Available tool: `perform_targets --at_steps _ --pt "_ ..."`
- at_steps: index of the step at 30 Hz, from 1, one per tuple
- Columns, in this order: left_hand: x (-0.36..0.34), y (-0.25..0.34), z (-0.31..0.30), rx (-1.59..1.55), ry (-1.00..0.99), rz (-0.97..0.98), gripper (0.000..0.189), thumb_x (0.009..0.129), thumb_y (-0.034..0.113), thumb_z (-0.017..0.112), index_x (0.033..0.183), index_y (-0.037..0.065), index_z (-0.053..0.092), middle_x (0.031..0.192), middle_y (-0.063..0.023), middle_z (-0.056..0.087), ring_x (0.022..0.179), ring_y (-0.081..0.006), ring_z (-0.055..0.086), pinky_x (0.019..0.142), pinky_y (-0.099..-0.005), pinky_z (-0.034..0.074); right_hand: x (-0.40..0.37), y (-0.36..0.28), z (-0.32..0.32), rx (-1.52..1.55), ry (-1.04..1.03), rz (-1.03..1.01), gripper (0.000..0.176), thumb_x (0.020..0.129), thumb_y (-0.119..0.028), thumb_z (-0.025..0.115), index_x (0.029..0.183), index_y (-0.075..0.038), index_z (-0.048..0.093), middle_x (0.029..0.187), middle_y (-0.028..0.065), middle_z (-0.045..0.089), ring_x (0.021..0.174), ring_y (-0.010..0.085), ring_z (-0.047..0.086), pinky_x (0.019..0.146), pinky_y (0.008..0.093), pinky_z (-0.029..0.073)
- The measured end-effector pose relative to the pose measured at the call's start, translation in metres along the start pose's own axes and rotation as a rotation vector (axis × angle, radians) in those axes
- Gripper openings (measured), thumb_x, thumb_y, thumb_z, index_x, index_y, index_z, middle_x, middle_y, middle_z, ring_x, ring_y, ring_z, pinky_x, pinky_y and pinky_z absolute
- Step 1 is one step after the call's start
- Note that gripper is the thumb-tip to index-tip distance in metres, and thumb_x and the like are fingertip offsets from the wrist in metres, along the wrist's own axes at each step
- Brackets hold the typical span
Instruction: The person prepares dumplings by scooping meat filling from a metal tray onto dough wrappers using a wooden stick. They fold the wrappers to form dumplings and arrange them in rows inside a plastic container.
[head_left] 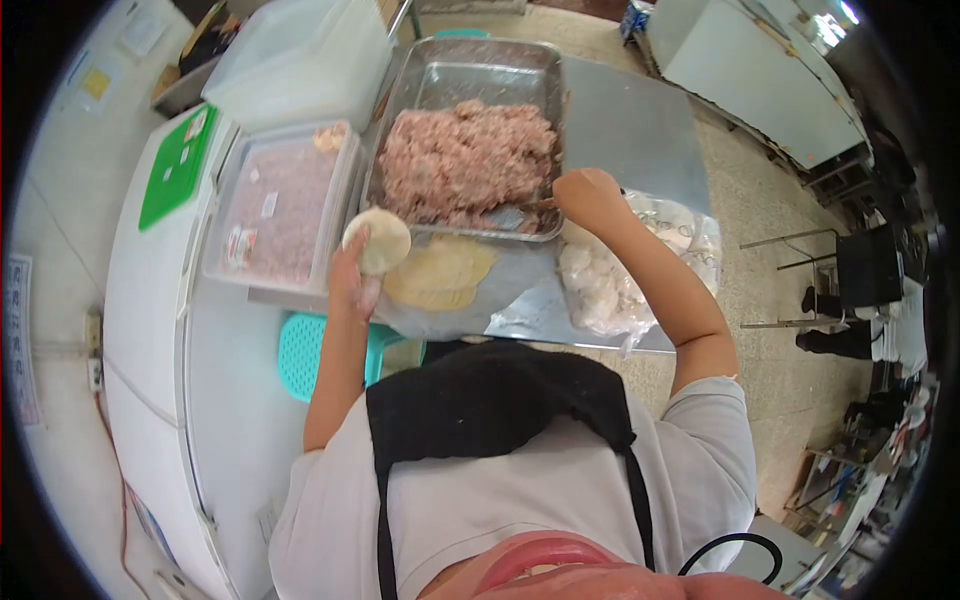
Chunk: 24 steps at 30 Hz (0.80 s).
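Observation:
My left hand (348, 275) pinches a round, pale dough wrapper (384, 240) at its edge, just off the near left corner of the metal tray (487, 76). A large mound of ground meat (465, 155) fills much of that tray. My right hand (592, 198) is closed around the handle of a spatula (508, 217), whose flat blade sits low in the near right part of the tray, against the meat. Several flat yellowish wrappers (440, 272) lie overlapping on the table in front of the tray. Beside my right forearm is a clear plastic bag of whitish pieces (600, 285).
A lidded clear container of pinkish contents (275, 205) stands left of the tray, with a larger translucent bin (300, 65) behind it. A white freezer (150, 280) flanks the left side. Below the table's edge sits a turquoise stool (302, 355). Another person's legs (840, 342) show at far right.

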<state>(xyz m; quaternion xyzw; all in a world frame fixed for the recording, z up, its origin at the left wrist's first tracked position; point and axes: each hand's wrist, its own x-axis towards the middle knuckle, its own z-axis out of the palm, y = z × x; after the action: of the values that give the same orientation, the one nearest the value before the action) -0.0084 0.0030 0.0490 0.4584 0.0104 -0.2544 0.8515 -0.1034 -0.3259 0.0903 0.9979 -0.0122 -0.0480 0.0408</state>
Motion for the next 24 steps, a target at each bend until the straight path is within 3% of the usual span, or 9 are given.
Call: perform_targets --at_steps 2,3,6,8,10,13,18,22,24 --pt "0.008 0.004 -0.013 -0.114 0.013 -0.039 0.035 0.093 0.013 0.055 0.123 -0.004 0.053 0.119 -0.0144 0.060 0.109 -0.0252 0.060 0.094 -0.0394 0.049 0.002 -0.023 0.025 0.143 -0.065 -0.047 0.015 0.074 -0.012 0.058 0.072 -0.003 0.070 0.075 0.0163 0.068 0.075 0.0327 0.068 0.065 0.0436 0.053" --pt "0.008 0.006 -0.012 -0.143 0.000 -0.032 0.036 0.093 0.012 0.054 0.125 -0.005 0.052 0.119 -0.0157 0.060 0.110 -0.0268 0.059 0.095 -0.0400 0.049 -0.005 -0.044 0.048 0.185 0.203 -0.092 0.016 0.073 -0.013 0.057 0.072 -0.003 0.070 0.074 0.0168 0.067 0.074 0.0325 0.067 0.066 0.0441 0.053" --pt "0.010 0.006 -0.018 -0.227 -0.021 -0.067 0.036 0.093 0.012 0.052 0.125 -0.005 0.051 0.120 -0.0159 0.059 0.110 -0.0272 0.059 0.095 -0.0404 0.049 -0.006 -0.060 0.036 0.220 0.224 -0.091 0.017 0.074 -0.015 0.057 0.073 -0.003 0.070 0.073 0.0169 0.066 0.073 0.0329 0.067 0.066 0.0440 0.053" --pt "0.007 0.009 -0.020 -0.227 -0.006 -0.077 0.036 0.094 0.011 0.052 0.125 -0.005 0.051 0.120 -0.0160 0.059 0.111 -0.0271 0.059 0.096 -0.0403 0.048 -0.001 -0.030 0.037 0.114 0.187 -0.223 0.019 0.074 -0.017 0.057 0.072 -0.003 0.069 0.072 0.0169 0.066 0.072 0.0338 0.066 0.066 0.0444 0.052" --pt "0.011 0.014 -0.023 -0.240 0.001 -0.066 0.036 0.094 0.011 0.052 0.125 -0.005 0.050 0.121 -0.0161 0.059 0.111 -0.0271 0.059 0.096 -0.0403 0.048 -0.001 -0.023 -0.007 0.081 0.007 0.077 0.018 0.075 -0.015 0.056 0.070 -0.003 0.069 0.071 0.0162 0.065 0.071 0.0345 0.066 0.064 0.0449 0.052" --pt "0.014 0.016 -0.033 -0.196 0.029 -0.049 0.036 0.094 0.011 0.051 0.126 -0.004 0.050 0.122 -0.0161 0.059 0.112 -0.0270 0.059 0.097 -0.0403 0.048 0.008 -0.052 0.039 0.107 0.186 -0.124 0.017 0.077 -0.013 0.056 0.070 -0.004 0.069 0.070 0.0163 0.066 0.069 0.0344 0.066 0.061 0.0452 0.052" --pt "0.022 0.009 -0.041 -0.201 0.132 0.058 0.035 0.095 0.011 0.050 0.126 -0.004 0.049 0.122 -0.0167 0.058 0.111 -0.0269 0.059 0.098 -0.0399 0.048 0.028 -0.085 0.038 0.119 0.121 -0.137 0.025 0.085 -0.018 0.056 0.070 -0.001 0.068 0.071 0.0187 0.065 0.068 0.0333 0.065 0.061 0.0427 0.051" --pt "0.047 -0.008 -0.036 -0.300 0.183 -0.014 0.034 0.095 0.014 0.050 0.126 -0.002 0.048 0.122 -0.0167 0.059 0.112 -0.0280 0.058 0.098 -0.0404 0.047 0.018 -0.083 0.017 0.825 0.104 0.079 0.033 0.091 -0.026 0.057 0.075 0.002 0.065 0.067 0.0169 0.063 0.061 0.0291 0.061 0.060 0.0374 0.047" --pt "0.063 -0.016 -0.016 -0.391 -0.033 -0.168 0.037 0.098 0.022 0.048 0.128 0.001 0.047 0.124 -0.0167 0.056 0.115 -0.0297 0.056 0.101 -0.0440 0.044 0.019 -0.086 0.010 0.997 0.157 0.164 0.035 0.093 -0.028 0.057 0.080 0.003 0.065 0.066 0.0165 0.062 0.060 0.0277 0.059 0.061 0.0364 0.047"
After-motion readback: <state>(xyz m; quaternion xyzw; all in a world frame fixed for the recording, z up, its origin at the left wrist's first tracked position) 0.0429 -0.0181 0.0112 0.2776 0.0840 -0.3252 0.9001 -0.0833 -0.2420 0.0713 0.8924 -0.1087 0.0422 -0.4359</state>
